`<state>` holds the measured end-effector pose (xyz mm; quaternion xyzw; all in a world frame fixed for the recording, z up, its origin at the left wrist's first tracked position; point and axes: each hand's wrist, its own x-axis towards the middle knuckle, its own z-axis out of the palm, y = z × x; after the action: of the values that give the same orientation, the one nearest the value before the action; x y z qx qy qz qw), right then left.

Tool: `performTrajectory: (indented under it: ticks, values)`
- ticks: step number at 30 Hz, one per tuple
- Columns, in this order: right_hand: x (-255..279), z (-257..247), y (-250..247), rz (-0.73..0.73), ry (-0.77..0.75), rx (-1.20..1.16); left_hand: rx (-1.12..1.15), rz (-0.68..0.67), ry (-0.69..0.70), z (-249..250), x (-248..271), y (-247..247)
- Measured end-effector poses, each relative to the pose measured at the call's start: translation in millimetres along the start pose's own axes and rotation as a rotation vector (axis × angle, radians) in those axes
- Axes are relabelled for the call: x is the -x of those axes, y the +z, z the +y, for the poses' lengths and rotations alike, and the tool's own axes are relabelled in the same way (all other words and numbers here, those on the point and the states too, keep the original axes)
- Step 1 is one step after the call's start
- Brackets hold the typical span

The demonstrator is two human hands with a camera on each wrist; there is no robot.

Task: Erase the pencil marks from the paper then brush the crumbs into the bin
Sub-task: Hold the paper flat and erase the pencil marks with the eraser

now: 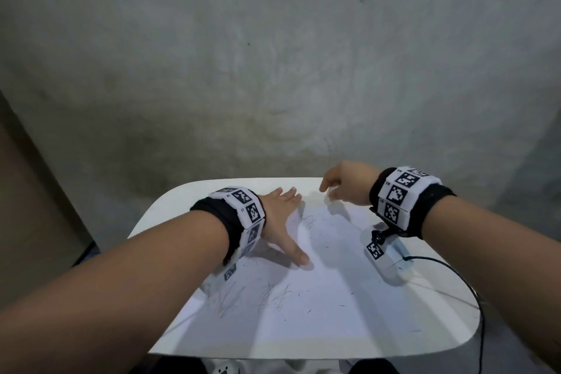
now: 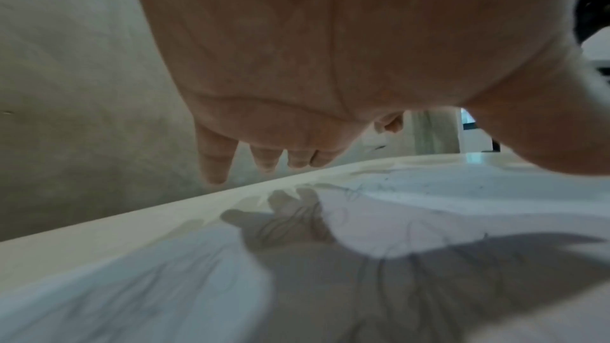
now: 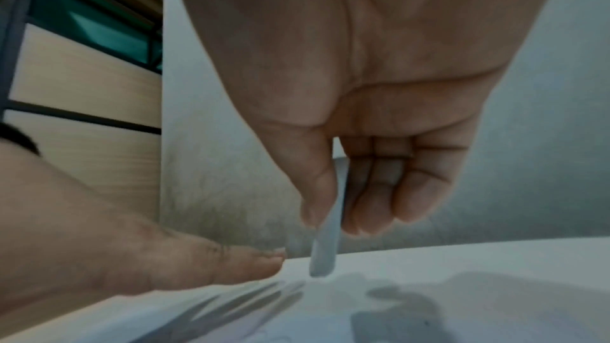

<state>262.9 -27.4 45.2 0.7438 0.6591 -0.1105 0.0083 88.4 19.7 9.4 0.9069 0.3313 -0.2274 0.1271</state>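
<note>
A white sheet of paper (image 1: 321, 291) lies on a small white table (image 1: 182, 200). Grey pencil scribbles (image 1: 273, 294) mark its near left part, fainter ones (image 1: 309, 220) sit further back, and dark eraser crumbs (image 1: 341, 305) are scattered over it. My left hand (image 1: 285, 219) lies spread on the far left of the sheet with straight fingers and the thumb tip on the paper; its palm (image 2: 297, 74) casts a shadow. My right hand (image 1: 340, 185) hovers over the sheet's far edge and pinches a thin white eraser (image 3: 325, 249) between thumb and fingers, its lower end just above the paper. No bin is in view.
A white camera unit (image 1: 387, 258) hangs under my right wrist close to the table's right side, and its black cable (image 1: 467, 285) loops off the right edge. A grey wall (image 1: 273, 70) stands behind the table. A brown panel (image 1: 27, 206) stands at the left.
</note>
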Motion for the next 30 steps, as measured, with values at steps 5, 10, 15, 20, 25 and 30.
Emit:
performTrajectory:
  ticks: [5,10,15,20,25,30]
  values:
    - [-7,-21,14,-0.062,-0.029,0.125,0.013,-0.038,-0.024,-18,3,22]
    - [-8,-28,25,-0.206,-0.022,0.384,0.018,-0.042,-0.016,-20,1,23]
    - [-10,-31,40,-0.293,-0.044,0.520,0.007,-0.057,-0.017,-19,1,23]
    - [-15,-35,34,-0.242,-0.054,0.503,-0.004,-0.061,-0.020,-20,1,22]
    - [-11,-46,40,-0.257,-0.072,0.443,0.000,-0.065,-0.016,-17,2,21]
    - [-14,-41,23,-0.169,-0.042,0.454,0.003,-0.054,-0.018,-20,1,23]
